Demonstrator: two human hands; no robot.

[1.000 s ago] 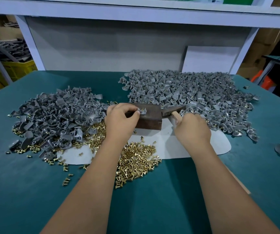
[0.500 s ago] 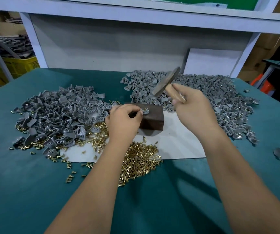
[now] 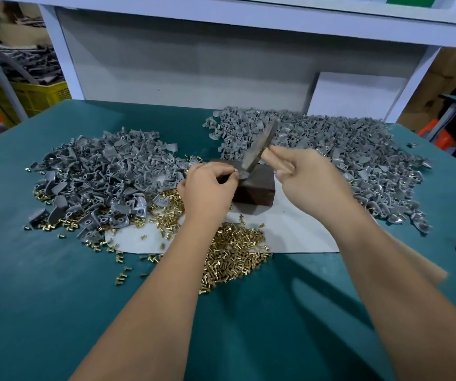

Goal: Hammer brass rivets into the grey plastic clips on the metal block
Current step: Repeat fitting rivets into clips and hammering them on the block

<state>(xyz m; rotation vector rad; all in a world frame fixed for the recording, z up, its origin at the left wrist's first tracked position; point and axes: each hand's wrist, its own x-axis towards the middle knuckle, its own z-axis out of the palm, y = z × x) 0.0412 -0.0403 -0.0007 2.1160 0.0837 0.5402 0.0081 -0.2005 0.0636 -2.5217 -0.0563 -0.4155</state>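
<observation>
A dark brown metal block (image 3: 257, 189) stands on a white sheet (image 3: 298, 232) in the middle of the green table. My left hand (image 3: 207, 188) pinches a small grey plastic clip (image 3: 242, 175) on the block's top left edge. My right hand (image 3: 309, 180) grips the wooden handle of a hammer (image 3: 259, 145). The hammer head slants down with its lower end right at the clip. Loose brass rivets (image 3: 235, 254) lie heaped in front of the block, partly under my left forearm.
A heap of grey clips (image 3: 106, 177) mixed with rivets lies to the left, and a larger heap (image 3: 345, 152) behind and right of the block. A white frame and grey back panel (image 3: 193, 70) close off the far side. A yellow crate (image 3: 40, 97) stands beyond the table's left corner.
The hammer was raised over the far pile half a second ago and has swung down onto the clip on the block. My left hand has kept its pinch on the clip.
</observation>
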